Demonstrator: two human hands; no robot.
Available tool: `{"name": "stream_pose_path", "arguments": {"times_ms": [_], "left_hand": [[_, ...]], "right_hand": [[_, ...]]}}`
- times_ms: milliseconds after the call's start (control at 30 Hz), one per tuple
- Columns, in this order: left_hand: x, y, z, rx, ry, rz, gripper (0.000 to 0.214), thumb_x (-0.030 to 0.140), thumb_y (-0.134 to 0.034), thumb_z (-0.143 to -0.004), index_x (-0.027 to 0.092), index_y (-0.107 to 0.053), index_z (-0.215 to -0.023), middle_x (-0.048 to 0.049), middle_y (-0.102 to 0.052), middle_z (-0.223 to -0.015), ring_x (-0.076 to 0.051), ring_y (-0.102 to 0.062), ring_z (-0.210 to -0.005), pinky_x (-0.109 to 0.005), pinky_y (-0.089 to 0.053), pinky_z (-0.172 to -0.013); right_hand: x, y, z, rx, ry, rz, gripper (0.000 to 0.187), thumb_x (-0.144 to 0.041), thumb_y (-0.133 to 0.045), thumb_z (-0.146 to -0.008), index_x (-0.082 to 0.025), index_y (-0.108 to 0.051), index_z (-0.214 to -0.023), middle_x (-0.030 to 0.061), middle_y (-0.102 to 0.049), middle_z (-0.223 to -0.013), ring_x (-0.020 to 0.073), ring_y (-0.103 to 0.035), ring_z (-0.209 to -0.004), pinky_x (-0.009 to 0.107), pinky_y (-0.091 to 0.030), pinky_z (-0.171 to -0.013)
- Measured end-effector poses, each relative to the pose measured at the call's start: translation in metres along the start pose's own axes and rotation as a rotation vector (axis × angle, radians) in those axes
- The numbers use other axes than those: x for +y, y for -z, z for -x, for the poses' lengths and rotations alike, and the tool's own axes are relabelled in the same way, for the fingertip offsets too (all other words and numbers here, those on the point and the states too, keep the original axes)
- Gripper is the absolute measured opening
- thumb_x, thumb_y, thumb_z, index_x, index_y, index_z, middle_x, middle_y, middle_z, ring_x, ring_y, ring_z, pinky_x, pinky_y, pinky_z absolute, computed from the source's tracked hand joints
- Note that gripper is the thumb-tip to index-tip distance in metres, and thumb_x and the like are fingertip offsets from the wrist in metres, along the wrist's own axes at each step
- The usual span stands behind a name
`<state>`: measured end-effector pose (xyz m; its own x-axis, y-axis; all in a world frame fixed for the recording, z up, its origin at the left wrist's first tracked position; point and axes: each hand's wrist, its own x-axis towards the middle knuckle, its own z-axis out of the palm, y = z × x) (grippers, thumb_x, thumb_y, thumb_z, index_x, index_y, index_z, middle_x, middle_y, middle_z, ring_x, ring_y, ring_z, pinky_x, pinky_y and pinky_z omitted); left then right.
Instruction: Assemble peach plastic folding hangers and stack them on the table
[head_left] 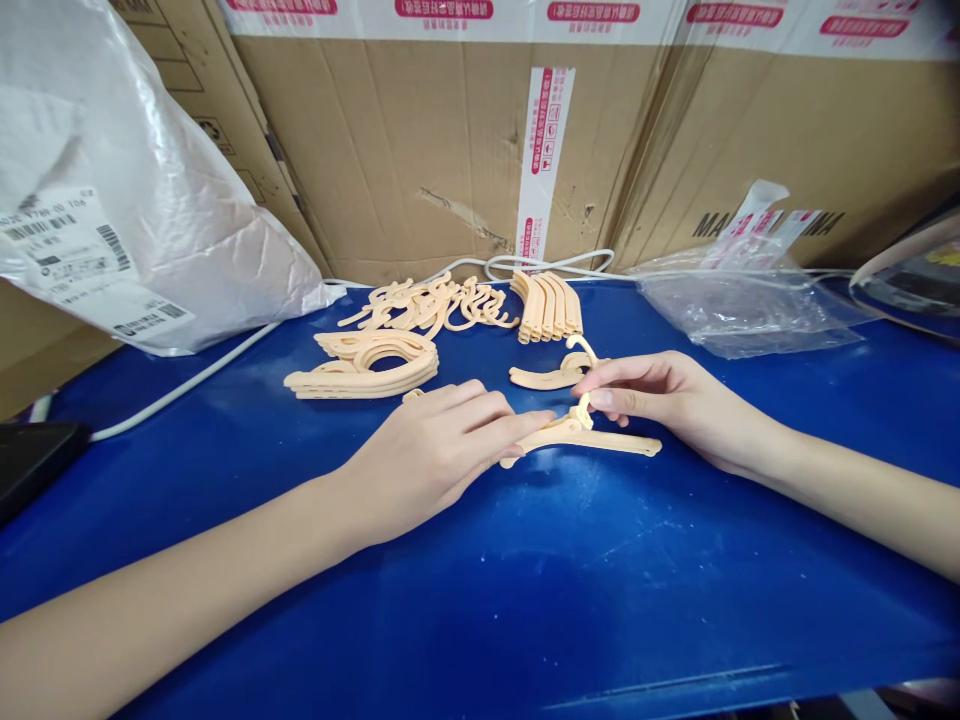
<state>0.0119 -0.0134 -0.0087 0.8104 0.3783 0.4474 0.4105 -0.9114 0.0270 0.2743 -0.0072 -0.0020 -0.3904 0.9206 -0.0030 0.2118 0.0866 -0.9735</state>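
A cream plastic folding hanger (pixel 600 440) lies on the blue table, its right arm stretched out sideways. My left hand (pixel 450 440) covers its left part, with the index finger along the top and the other fingers closed about it; the thumb is mostly hidden. Between thumb and index finger, my right hand (pixel 667 400) pinches a cream hook (pixel 582 408) whose lower end meets the hanger's middle. Just behind lies another hanger (pixel 547 378) with an upright hook, partly covered by my right fingers. A small cream piece (pixel 412 396) peeks out behind my left knuckles.
Stacked hangers (pixel 367 370) lie at left, with loose hooks (pixel 427 303) and a row of hanger arms (pixel 550 308) behind. A clear plastic bag (pixel 750 300), white cable (pixel 187 385), silver parcel (pixel 150 200), black device (pixel 37 465) and cardboard boxes (pixel 420 130) surround the work area.
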Motion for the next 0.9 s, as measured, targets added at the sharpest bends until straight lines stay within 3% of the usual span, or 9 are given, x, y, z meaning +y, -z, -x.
{"name": "stream_pose_path", "arguments": {"times_ms": [367, 600, 900], "left_hand": [[0.0033, 0.0003, 0.0011, -0.005, -0.027, -0.045, 0.031, 0.020, -0.036, -0.102, 0.016, -0.048, -0.131, -0.0029, -0.064, -0.095, -0.015, -0.054, -0.078, -0.027, -0.040, -0.066], [0.0030, 0.0021, -0.0005, 0.059, -0.030, -0.050, 0.033, 0.022, -0.033, -0.103, 0.011, -0.053, -0.127, -0.0051, -0.063, -0.089, -0.015, -0.056, -0.076, -0.026, -0.044, -0.064], [0.0007, -0.0016, 0.0011, 0.077, -0.017, 0.009, 0.032, 0.021, -0.038, -0.102, 0.014, -0.053, -0.128, -0.0041, -0.063, -0.093, -0.015, -0.056, -0.079, -0.027, -0.045, -0.068]], "right_hand": [[-0.0023, 0.0036, -0.0031, -0.045, -0.048, -0.062, 0.014, -0.034, -0.079, -0.072, -0.026, -0.078, -0.083, -0.0004, -0.072, -0.082, 0.0126, -0.065, -0.071, 0.026, -0.050, -0.067], [-0.0027, 0.0023, -0.0031, -0.030, -0.058, -0.095, 0.013, -0.031, -0.081, -0.069, -0.026, -0.078, -0.080, -0.0018, -0.073, -0.079, 0.0118, -0.065, -0.070, 0.024, -0.051, -0.069], [0.0009, 0.0030, -0.0025, -0.061, -0.058, -0.115, 0.011, -0.029, -0.080, -0.072, -0.030, -0.078, -0.082, -0.0039, -0.074, -0.082, 0.0090, -0.066, -0.073, 0.020, -0.051, -0.070]]}}
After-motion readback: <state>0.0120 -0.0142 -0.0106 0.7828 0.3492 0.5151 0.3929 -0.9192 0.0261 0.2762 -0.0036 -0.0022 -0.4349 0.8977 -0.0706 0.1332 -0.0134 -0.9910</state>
